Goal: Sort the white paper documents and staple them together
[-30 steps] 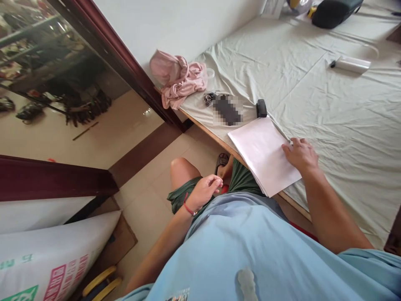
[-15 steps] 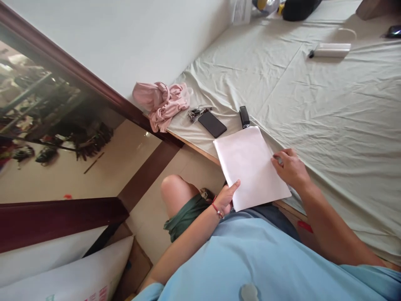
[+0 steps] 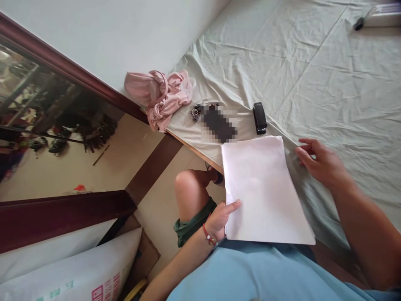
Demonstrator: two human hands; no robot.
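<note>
Paper stack point(image 3: 258, 188): nine o'clock edge gripped in my left hand point(image 3: 222, 218). Stapler point(image 3: 260, 118): beyond the stack's twelve o'clock edge, long axis near twelve-to-six; ten o'clock from my nearer, loose-fingered right hand point(image 3: 322, 163).

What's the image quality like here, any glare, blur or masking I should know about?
Head view: blocky pixelation masks the dark rectangular object by the keys; head view: the paper stack is bright, with soft shading and no hard glare; head view: the stapler has clear outlines.
</note>
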